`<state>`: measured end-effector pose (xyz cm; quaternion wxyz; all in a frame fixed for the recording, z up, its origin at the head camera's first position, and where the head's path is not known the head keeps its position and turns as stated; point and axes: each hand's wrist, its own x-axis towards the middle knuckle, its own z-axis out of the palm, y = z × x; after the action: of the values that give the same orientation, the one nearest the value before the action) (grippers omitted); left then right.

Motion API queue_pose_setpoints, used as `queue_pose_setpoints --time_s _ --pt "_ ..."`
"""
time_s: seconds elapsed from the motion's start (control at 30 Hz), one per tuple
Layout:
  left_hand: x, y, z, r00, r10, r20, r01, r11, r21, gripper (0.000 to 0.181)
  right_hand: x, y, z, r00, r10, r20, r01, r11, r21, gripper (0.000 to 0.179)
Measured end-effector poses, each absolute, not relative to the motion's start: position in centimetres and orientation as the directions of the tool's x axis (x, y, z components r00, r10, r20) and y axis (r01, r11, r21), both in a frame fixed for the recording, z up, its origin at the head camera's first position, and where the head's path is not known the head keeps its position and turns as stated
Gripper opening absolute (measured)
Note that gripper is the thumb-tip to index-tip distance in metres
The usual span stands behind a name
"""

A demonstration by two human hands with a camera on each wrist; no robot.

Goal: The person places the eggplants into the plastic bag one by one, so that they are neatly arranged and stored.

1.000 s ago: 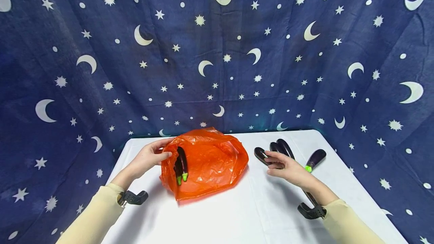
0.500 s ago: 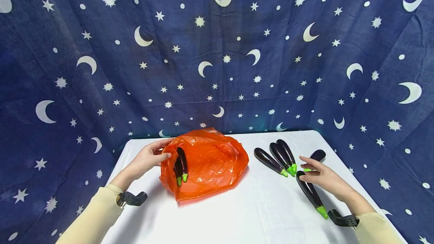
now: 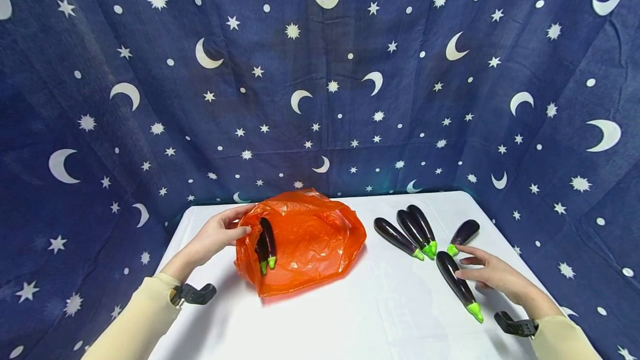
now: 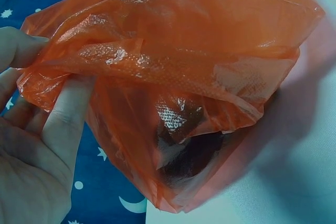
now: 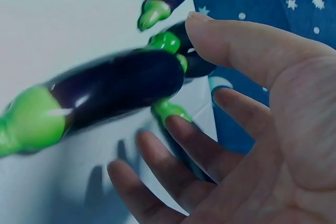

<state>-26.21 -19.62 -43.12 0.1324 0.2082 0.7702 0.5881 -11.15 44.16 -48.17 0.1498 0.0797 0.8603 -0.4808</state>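
My left hand (image 3: 212,238) pinches the rim of an orange plastic bag (image 3: 315,249) between thumb and fingers. The bag's mouth gapes toward me. Two eggplants (image 3: 268,242) with green stems show inside; in the left wrist view a dark shape (image 4: 197,153) shows through the film. At the right, my right hand (image 3: 502,279) hovers with spread, slightly bent fingers over an eggplant (image 3: 454,279). In the right wrist view that same eggplant (image 5: 115,85) lies between thumb and fingers, with no grip on it. Another eggplant (image 3: 465,233) lies just beyond my fingertips.
Farther back lie a pair of eggplants (image 3: 417,229) side by side and a single eggplant (image 3: 395,236) left of them. All rest on a white-covered table (image 3: 350,321). A blue star-and-moon curtain (image 3: 350,104) hangs behind and at both sides.
My right hand has moved right and nearer to me, from over the left eggplants to the front one, then slightly lower. The left hand and bag have stayed in place.
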Motion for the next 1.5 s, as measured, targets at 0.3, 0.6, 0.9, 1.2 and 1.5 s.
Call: queue_pose_setpoints --time_s 0.3,0.6,0.9,1.2,1.5 --pt "-26.2 -19.7 -43.0 -0.877 0.479 0.043 0.171 0.226 0.959 0.058 -10.6 45.2 -49.3 -0.928 -0.006 -0.372 0.323 0.480 -0.816 0.089" --pt "-26.0 -19.6 -43.0 -0.865 0.498 0.060 0.176 0.188 0.966 0.056 -10.4 45.6 -50.0 -0.920 -0.075 -0.385 0.309 0.468 -0.828 0.089" --pt "-26.0 -19.6 -43.0 -0.869 0.493 0.037 0.152 0.194 0.969 0.054 -10.5 45.6 -50.1 -0.915 -0.118 -0.385 0.286 0.483 -0.828 0.089" --pt "-26.1 -19.6 -43.1 -0.860 0.509 0.031 0.148 0.192 0.970 0.055 -10.4 45.2 -49.8 -0.914 -0.117 -0.388 0.284 0.498 -0.819 0.090" --pt "-26.1 -19.7 -42.9 -0.869 0.495 0.014 0.136 0.211 0.968 0.055 -10.4 45.1 -49.9 -0.917 -0.113 -0.384 0.283 0.495 -0.822 0.090"
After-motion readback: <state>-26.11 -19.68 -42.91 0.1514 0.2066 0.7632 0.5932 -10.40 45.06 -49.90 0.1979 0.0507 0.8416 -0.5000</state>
